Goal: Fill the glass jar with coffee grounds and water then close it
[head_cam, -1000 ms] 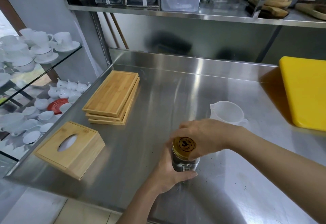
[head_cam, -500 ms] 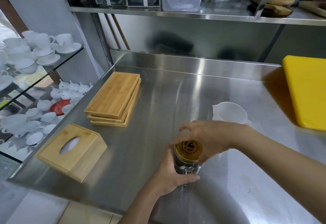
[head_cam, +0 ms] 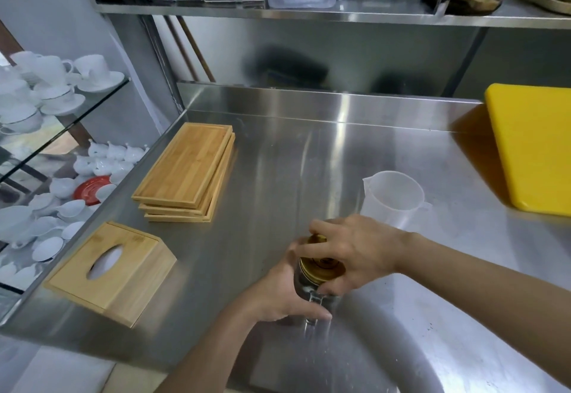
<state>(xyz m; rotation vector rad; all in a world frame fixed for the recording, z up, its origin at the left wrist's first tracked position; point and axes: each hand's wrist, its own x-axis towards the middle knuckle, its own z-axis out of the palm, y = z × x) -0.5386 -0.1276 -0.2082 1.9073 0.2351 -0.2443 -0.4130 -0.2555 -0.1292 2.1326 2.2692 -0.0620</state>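
Observation:
A glass jar (head_cam: 312, 295) with dark contents stands near the front of the steel counter (head_cam: 278, 176). A gold metal lid (head_cam: 321, 266) sits on its mouth. My left hand (head_cam: 278, 293) wraps around the jar's body from the left. My right hand (head_cam: 355, 253) covers the lid from above, fingers and thumb gripping its rim. Most of the lid's printed top is hidden under my fingers. An empty translucent plastic measuring jug (head_cam: 394, 199) stands just behind my right hand.
A stack of bamboo trays (head_cam: 185, 173) and a bamboo tissue box (head_cam: 114, 269) lie at the left. A yellow cutting board (head_cam: 534, 148) rests at the right. White cups (head_cam: 46, 83) fill glass shelves beyond the counter's left edge. A steel shelf hangs overhead.
My right hand has shifted over the lid, with fingers now covering more of its top, as in a twisting motion. The jar and my left hand stay in place.

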